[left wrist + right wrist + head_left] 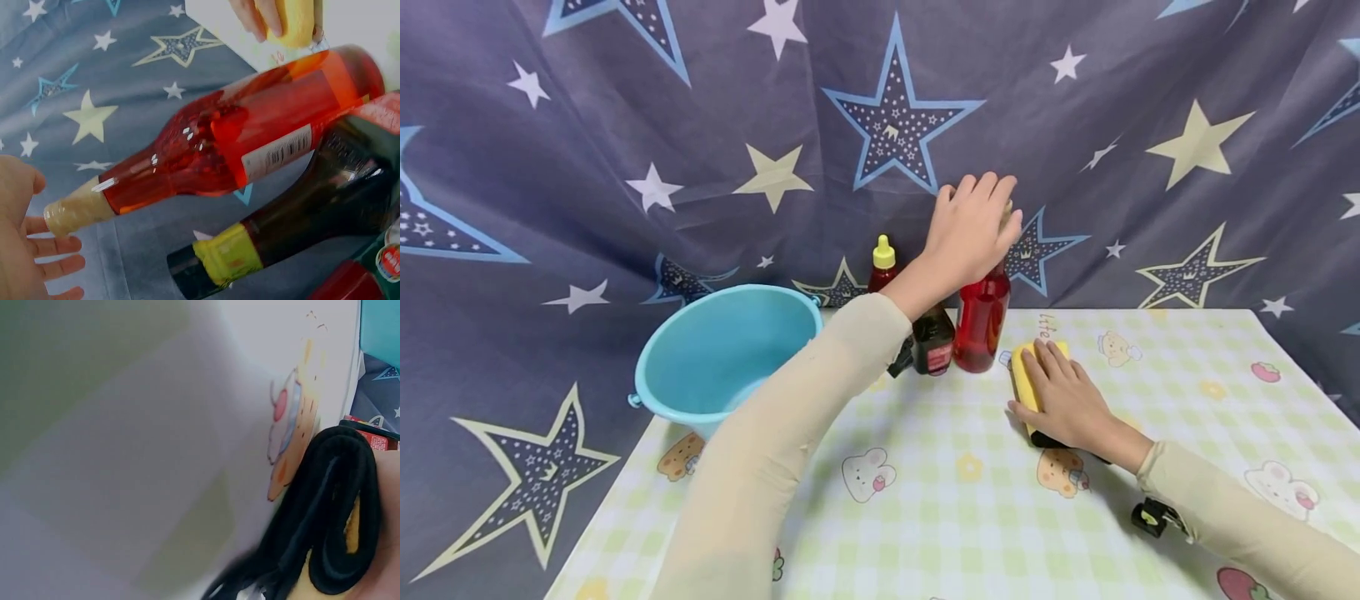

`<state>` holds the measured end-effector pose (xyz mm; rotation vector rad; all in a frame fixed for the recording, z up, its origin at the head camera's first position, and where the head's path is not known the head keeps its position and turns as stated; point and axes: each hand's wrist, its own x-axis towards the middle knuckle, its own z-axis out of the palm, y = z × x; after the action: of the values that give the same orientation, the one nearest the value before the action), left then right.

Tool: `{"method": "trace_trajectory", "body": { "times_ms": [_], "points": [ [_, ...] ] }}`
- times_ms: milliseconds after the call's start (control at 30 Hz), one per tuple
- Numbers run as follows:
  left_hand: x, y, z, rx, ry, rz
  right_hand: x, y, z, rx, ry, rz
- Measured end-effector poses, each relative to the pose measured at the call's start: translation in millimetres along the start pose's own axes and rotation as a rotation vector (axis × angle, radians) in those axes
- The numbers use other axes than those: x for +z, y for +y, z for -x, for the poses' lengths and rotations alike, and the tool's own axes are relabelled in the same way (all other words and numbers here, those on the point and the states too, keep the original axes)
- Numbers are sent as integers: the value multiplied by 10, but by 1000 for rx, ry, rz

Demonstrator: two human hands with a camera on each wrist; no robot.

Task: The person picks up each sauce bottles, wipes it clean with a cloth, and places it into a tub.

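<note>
In the head view my left hand [973, 223] is raised at the top of a red glass bottle [981, 321]. The left wrist view has the hand's fingers [59, 267] fairly straight and spread beside the bottle's tan-wrapped cap [80, 206]. A dark bottle [934, 337] with a yellow band at its neck stands beside it, partly behind my forearm. My right hand [1063, 398] rests flat on a folded yellow cloth [1024, 379] with black edging, fingers lying across its top. The cloth's rolled black edge [340, 440] shows close up in the right wrist view.
A light blue bucket [730, 354] stands at the left of the table, overlapped by my left sleeve. Behind my left wrist is a red bottle with a yellow nozzle cap [883, 254]. A checked tablecloth [917, 533] covers the table, and a starry curtain [820, 142] hangs behind.
</note>
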<state>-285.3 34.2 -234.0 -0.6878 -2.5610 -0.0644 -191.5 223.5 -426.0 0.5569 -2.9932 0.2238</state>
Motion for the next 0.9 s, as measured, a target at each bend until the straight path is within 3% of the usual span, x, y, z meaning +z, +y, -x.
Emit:
{"method": "trace_trajectory", "body": {
  "times_ms": [333,567,800,900],
  "points": [
    [58,8,-78,21,-34,-103,22,18,-8,-4,3,1],
    [156,-8,-74,37,32,-156,49,23,-4,-5,5,-3],
    [233,0,-97,46,139,-173,52,30,0,-4,9,-3],
    [225,6,-112,42,133,-145,49,33,0,-1,5,-7]
  ]
}}
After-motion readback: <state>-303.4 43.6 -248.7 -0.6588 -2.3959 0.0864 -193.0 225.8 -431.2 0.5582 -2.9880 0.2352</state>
